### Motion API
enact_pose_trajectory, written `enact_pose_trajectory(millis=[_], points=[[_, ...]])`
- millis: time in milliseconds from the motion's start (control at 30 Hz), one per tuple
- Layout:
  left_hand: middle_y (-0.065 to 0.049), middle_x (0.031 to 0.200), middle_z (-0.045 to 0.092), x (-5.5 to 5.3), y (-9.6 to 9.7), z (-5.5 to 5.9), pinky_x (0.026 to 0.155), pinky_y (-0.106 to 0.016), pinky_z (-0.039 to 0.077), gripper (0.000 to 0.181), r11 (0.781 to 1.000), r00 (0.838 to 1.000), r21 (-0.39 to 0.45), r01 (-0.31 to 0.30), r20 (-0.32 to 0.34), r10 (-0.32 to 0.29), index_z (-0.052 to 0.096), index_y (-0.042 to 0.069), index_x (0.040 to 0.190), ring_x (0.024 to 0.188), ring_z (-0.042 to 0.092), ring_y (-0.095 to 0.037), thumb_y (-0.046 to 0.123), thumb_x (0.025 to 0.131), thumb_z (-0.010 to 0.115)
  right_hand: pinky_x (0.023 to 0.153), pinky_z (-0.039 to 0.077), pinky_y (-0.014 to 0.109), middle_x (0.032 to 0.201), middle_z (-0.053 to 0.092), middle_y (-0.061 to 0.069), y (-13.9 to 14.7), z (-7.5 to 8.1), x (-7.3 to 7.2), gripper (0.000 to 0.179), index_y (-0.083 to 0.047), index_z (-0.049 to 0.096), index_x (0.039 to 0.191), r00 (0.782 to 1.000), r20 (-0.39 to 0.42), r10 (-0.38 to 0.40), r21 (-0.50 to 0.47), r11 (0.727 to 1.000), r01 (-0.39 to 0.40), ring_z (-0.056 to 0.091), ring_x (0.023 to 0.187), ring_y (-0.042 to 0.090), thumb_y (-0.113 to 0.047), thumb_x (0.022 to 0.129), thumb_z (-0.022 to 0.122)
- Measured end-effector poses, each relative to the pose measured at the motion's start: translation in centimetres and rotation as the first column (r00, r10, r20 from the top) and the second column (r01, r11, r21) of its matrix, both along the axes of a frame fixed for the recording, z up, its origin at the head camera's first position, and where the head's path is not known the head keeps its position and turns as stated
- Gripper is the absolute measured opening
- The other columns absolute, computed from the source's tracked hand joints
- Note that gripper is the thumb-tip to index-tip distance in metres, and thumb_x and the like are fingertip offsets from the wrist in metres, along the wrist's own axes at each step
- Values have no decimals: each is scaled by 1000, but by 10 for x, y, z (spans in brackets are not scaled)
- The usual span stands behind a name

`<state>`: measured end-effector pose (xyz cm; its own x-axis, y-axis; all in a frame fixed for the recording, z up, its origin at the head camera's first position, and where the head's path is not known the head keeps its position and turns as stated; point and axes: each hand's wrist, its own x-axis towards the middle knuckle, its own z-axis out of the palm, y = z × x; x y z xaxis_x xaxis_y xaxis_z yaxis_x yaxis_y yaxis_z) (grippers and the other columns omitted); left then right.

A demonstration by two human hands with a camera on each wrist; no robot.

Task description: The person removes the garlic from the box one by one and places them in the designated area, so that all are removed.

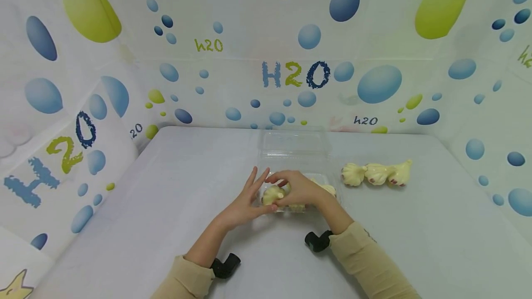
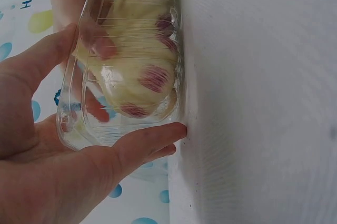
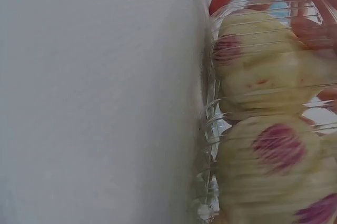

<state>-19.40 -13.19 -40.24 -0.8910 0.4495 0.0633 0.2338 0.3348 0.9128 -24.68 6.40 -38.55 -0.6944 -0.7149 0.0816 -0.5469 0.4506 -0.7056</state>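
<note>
A clear plastic clamshell container holds several cream garlic bulbs with purple marks. My left hand spans its left end, fingers spread and straight; in the left wrist view the thumb and fingers lie along the container wall. Reaching in from above, my right hand has thumb and fingers around the leftmost garlic bulb. That bulb shows through the ribbed wall in the left wrist view, and the right hand hides part of the others. Another garlic bulb appears close in the right wrist view.
The container's transparent lid is raised behind the base. To the right, three more garlic bulbs lie in a row on the white table. A patterned curtain borders the table at back and sides.
</note>
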Motion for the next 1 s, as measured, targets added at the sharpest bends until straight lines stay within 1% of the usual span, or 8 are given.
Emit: enact_pose_trajectory(millis=[67, 100, 267, 367, 500, 600, 733, 1000], points=[[-11, 150, -17, 0, 0, 0, 104, -52, 24, 88, 1000, 1000, -1, 0, -5, 0, 12, 30, 147, 137, 0, -35, 25, 82, 70, 86, 46, 35, 119, 58, 7, 0, 0, -1, 57, -5, 57, 121, 1000, 13, -6, 29, 1000, 6, 55, 103, 22, -23, 71, 79], [-10, 151, -17, 0, 0, 0, 104, -51, 24, 88, 1000, 1000, -5, -2, -1, 2, 11, 32, 147, 137, 0, -34, 25, 82, 70, 86, 47, 35, 118, 59, 7, -1, 0, -1, 56, -6, 58, 121, 1000, 18, -6, 39, 999, 6, 56, 102, 21, -23, 71, 79], [-6, 151, -17, 0, 1, 2, 105, -49, 23, 88, 1000, 1000, -6, -5, 9, 6, 12, 34, 146, 137, 1, -32, 25, 81, 71, 78, 49, 29, 113, 61, -1, -2, 2, -1, 50, -10, 62, 117, 997, 70, -25, 57, 998, 21, 58, 91, 17, -23, 72, 79], [-6, 151, -17, 1, 1, 2, 105, -49, 23, 88, 1000, 1000, -3, -7, 12, 7, 12, 35, 146, 137, 0, -31, 25, 81, 71, 77, 49, 29, 111, 62, -3, -2, 1, -2, 47, -10, 63, 116, 998, 57, -31, 55, 998, 28, 57, 89, 15, -20, 72, 78], [-7, 151, -18, 2, 1, 2, 105, -50, 22, 88, 1000, 1000, -2, -12, 19, 12, 12, 35, 146, 137, -1, -32, 26, 81, 71, 81, 48, 33, 113, 62, 0, 0, 1, -1, 46, -8, 62, 116, 1000, 6, -29, 23, 999, 29, 55, 95, 16, -18, 73, 77], [-6, 151, -18, 2, 1, 3, 105, -50, 21, 88, 1000, 1000, -4, -18, 24, 18, 12, 36, 146, 137, -1, -32, 26, 81, 71, 84, 47, 34, 113, 61, 2, 3, 2, 0, 47, -9, 63, 115, 999, -7, -35, -29, 999, 35, 55, 100, 18, -21, 72, 78], [-5, 151, -18, 2, 2, 3, 106, -50, 21, 89, 1000, 999, -7, -22, 28, 22, 11, 36, 146, 137, 1, -32, 26, 81, 71, 83, 47, 32, 114, 61, 0, 8, 3, 0, 46, -13, 64, 113, 998, 10, -60, -81, 995, 61, 56, 99, 19, -26, 71, 79], [-5, 151, -17, 2, 2, 2, 105, -49, 23, 88, 999, 999, -13, -29, 36, 29, 11, 34, 146, 137, 6, -31, 28, 81, 70, 77, 49, 30, 114, 60, 0, 15, 10, 3, 44, -17, 63, 113, 995, 31, -100, -122, 987, 103, 58, 95, 20, -27, 73, 77]])
